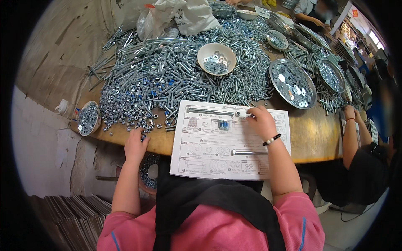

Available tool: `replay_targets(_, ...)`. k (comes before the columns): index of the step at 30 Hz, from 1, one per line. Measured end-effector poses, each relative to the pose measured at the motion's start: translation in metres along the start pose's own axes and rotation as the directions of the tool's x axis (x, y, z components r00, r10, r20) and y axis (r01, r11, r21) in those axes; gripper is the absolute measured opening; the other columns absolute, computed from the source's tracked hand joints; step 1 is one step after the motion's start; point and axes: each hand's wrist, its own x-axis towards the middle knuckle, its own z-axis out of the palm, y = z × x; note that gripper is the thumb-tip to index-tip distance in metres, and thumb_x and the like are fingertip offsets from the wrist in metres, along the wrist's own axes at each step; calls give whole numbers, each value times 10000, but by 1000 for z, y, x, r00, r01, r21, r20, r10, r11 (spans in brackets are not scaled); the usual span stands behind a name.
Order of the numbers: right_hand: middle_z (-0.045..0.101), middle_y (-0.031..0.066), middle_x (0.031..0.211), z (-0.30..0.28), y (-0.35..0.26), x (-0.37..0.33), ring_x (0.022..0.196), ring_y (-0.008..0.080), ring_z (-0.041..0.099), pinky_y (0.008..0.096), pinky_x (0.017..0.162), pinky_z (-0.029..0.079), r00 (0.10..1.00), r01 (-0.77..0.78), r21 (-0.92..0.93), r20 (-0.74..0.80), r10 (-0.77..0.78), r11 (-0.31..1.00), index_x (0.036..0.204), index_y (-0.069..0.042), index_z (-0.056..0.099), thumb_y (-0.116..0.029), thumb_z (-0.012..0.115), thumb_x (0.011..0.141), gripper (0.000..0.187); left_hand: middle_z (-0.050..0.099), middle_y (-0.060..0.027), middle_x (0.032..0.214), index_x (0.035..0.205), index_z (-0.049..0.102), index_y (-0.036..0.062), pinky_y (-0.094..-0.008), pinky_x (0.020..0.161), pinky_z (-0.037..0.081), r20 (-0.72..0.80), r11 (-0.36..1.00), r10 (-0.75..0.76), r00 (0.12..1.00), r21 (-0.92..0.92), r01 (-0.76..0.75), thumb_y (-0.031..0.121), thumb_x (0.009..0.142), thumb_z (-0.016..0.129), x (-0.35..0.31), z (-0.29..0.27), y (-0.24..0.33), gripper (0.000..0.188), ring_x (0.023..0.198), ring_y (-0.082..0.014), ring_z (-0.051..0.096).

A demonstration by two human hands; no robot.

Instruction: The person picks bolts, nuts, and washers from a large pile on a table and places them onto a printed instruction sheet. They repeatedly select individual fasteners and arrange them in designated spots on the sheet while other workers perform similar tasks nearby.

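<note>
A white printed sheet (pixel 197 163) with outline drawings of hardware lies over the table's front edge. Across its top rests a long bolt (pixel 209 111), with a nut (pixel 238 113) at its end. A second bolt (pixel 249 152) lies lower down, and a small group of blue-banded screws (pixel 223 124) sits near the middle. My right hand (pixel 263 122) is over the sheet's upper right, fingertips pinched beside the nut; what they hold is too small to make out. At the pile's front edge my left hand (pixel 135 146) touches loose nuts (pixel 143 129), thumb and fingers apart.
A large heap of bolts (pixel 167 71) covers the table. A bowl of washers (pixel 217 58) stands in it, metal trays of washers (pixel 293 83) to the right, another bowl (pixel 88 118) at left. White bags (pixel 184 16) lie behind. Co-workers' arms (pixel 351 134) are at right.
</note>
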Motion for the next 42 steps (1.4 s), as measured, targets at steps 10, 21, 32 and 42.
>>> replay_targets(10, 547, 97, 799, -80, 50, -103, 685, 202, 560, 299, 615, 458, 978, -207, 35, -23, 208, 978, 863, -38, 602, -16, 646, 708, 162, 519, -160, 969, 1076, 506, 36, -404, 763, 430, -71, 987, 95, 993, 138, -85, 148, 801, 573, 6, 16, -11, 305, 915, -355, 509)
replay_targets(21, 555, 102, 889, -77, 53, -125, 698, 239, 563, 319, 635, 460, 961, -271, 41, -46, 273, 962, 973, -44, 590, -70, 646, 727, 254, 522, -149, 963, 1034, 529, 59, -403, 733, 438, -17, 975, 140, 990, 176, -135, 119, 798, 575, 3, 14, 0, 248, 881, -353, 522)
replay_targets(32, 540, 81, 821, -70, 54, -121, 625, 156, 509, 255, 577, 427, 963, -66, 180, -245, 109, 982, 936, -11, 582, 18, 608, 750, 190, 570, -94, 892, 975, 617, 127, -372, 672, 467, -219, 956, 291, 931, 114, -272, 132, 761, 626, 7, -1, 38, 214, 780, -286, 568)
replay_targets(42, 547, 61, 795, -64, 24, -109, 617, 141, 497, 248, 552, 411, 973, 34, 267, -229, 29, 963, 905, -10, 591, 19, 608, 745, 163, 563, -59, 844, 945, 617, 119, -363, 662, 456, 264, 717, 695, 669, -189, -671, 193, 753, 634, -11, 27, 146, 206, 776, -259, 562)
